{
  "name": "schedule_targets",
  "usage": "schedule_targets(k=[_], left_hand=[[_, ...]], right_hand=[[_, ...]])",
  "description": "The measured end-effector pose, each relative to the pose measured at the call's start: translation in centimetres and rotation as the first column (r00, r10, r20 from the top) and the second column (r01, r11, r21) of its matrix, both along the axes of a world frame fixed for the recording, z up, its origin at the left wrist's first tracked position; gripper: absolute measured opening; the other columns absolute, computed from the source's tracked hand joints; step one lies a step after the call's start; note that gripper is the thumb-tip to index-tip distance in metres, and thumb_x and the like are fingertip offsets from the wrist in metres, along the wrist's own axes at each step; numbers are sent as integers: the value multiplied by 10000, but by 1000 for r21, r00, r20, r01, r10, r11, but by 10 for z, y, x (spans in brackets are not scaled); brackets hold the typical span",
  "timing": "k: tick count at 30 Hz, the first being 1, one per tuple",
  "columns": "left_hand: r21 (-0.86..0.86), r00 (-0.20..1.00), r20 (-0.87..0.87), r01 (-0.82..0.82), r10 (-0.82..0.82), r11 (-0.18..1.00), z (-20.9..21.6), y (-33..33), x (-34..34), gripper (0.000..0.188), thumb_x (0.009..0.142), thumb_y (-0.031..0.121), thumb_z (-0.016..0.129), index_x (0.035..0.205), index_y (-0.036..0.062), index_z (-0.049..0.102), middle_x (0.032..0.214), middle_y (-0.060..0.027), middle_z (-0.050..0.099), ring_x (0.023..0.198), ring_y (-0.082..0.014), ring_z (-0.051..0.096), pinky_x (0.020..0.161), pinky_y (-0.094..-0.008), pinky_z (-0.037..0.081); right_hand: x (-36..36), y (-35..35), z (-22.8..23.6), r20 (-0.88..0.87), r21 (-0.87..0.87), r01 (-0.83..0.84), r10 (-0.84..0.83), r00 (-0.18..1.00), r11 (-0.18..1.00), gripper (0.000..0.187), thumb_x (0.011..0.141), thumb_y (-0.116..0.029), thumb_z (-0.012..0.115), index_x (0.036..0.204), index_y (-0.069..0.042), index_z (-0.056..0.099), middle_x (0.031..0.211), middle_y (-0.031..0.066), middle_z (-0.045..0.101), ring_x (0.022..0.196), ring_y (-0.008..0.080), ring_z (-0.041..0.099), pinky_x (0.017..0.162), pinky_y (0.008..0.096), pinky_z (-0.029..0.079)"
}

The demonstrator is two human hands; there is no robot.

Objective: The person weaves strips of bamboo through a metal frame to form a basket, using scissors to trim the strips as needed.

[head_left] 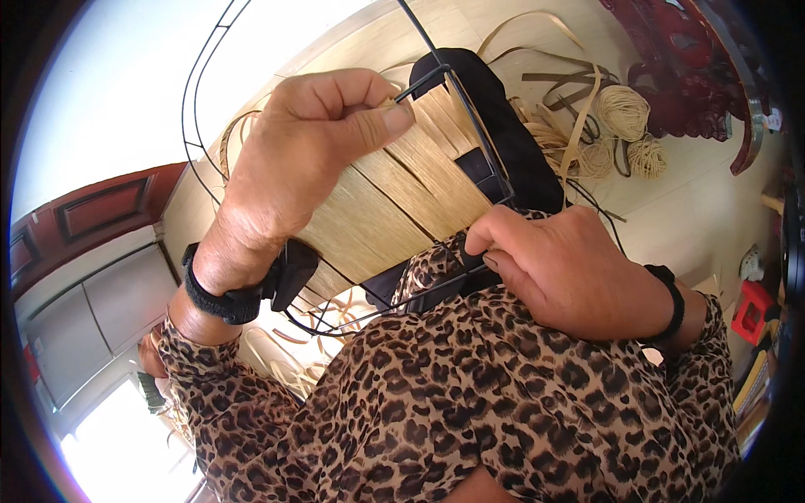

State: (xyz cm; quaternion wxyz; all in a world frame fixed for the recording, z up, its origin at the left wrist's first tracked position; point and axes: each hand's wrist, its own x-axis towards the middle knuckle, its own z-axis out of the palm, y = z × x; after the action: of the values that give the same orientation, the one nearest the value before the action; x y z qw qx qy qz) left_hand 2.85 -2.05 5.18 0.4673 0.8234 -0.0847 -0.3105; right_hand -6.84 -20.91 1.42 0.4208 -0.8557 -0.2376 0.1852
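A black metal frame (473, 117) with thin rods lies across my lap, and wide flat tan strips (394, 205) run side by side across it. My left hand (306, 142) is closed in a pinch at the frame's far rod, thumb and forefinger pressed together. A bit of tan material shows between its fingertips. At the near right corner my right hand (566, 264) is closed, its curled fingers against the near rod; whatever else they may hold is hidden. A gap between strips and side rod shows dark cloth near the right corner.
Balls of tan cord (623, 113) and loose flat strips (579, 84) lie on the floor at the far right. Dark red carved furniture (671, 63) stands beyond them. More curled strips (285, 356) lie at the lower left. A red object (749, 312) is at the right edge.
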Motion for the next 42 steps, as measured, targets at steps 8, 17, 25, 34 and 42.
schedule_targets(k=[8,17,25,34,42], left_hand=[[331,368,834,262,-411,907,-6,-7,-24,353,571,278,702,878,138,598,1203,-177,370,1149,-312,297,904,-432,299],[513,294,628,541,-721,667,-14,-12,-31,318,489,222,669,774,87,630,1164,-111,415,1174,-322,279,947,-475,184],[500,317,598,571,-736,651,-9,-10,-24,254,534,219,663,746,87,618,1146,-116,420,1174,-323,282,932,-516,160],[437,398,610,553,-686,709,-11,-11,-24,204,574,239,661,720,101,621,1150,-112,424,1191,-322,256,939,-514,143],[463,408,607,516,-682,720,-13,-12,-15,128,597,209,671,695,135,634,1158,-89,429,1202,-299,244,951,-524,113]], right_hand=[[-5,-4,-13,54,105,-40,34,998,994,150,732,-77,500,874,-53,462,516,90,509,473,254,543,434,362,410],[2,-3,-5,37,-47,-138,140,990,989,221,706,-89,502,905,-14,440,536,108,528,510,274,564,450,374,434],[2,-3,-6,18,3,-107,107,994,994,171,729,-100,530,889,-86,472,569,83,518,515,265,549,452,352,424],[6,1,-8,32,-78,-124,127,991,989,151,707,-101,501,853,-71,474,582,114,543,551,279,566,485,384,432],[4,-6,-15,-199,212,103,-61,978,972,100,759,-100,473,815,-52,406,554,117,509,542,303,535,475,401,391]])
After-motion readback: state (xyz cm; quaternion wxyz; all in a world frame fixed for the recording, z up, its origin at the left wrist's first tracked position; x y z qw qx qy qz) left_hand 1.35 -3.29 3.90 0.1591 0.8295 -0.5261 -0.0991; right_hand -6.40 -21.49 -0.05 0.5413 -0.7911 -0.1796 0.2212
